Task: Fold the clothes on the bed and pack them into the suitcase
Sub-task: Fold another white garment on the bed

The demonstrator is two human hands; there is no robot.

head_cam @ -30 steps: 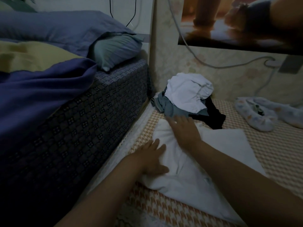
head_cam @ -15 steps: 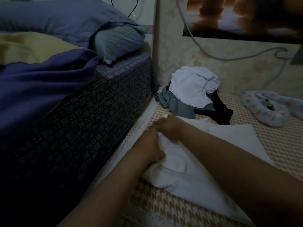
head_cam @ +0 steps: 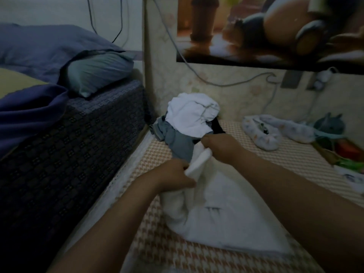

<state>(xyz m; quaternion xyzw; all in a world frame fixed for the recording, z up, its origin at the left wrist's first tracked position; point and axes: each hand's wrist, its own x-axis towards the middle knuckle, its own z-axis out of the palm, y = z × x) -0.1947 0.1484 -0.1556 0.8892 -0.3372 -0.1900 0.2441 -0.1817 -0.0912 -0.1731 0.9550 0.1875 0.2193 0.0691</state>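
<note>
A white garment (head_cam: 222, 215) lies on the orange-checked bedsheet (head_cam: 157, 253) in front of me. My left hand (head_cam: 175, 174) grips its far edge at the left, and my right hand (head_cam: 220, 146) grips the same edge a little farther back, lifting it off the sheet. Behind my hands sits a pile of unfolded clothes (head_cam: 189, 123): a white piece on top, a grey-blue one under it, a black one at the right. No suitcase is in view.
A tall dark patterned mattress (head_cam: 69, 154) with blue bedding and a pillow (head_cam: 98, 71) rises at the left. Two pale printed slippers or pouches (head_cam: 264, 134) lie at the right, near a colourful box (head_cam: 342, 152). A cable hangs on the wall.
Both hands went from lying flat on the white garment to gripping its far edge and raising it. The camera tilted up.
</note>
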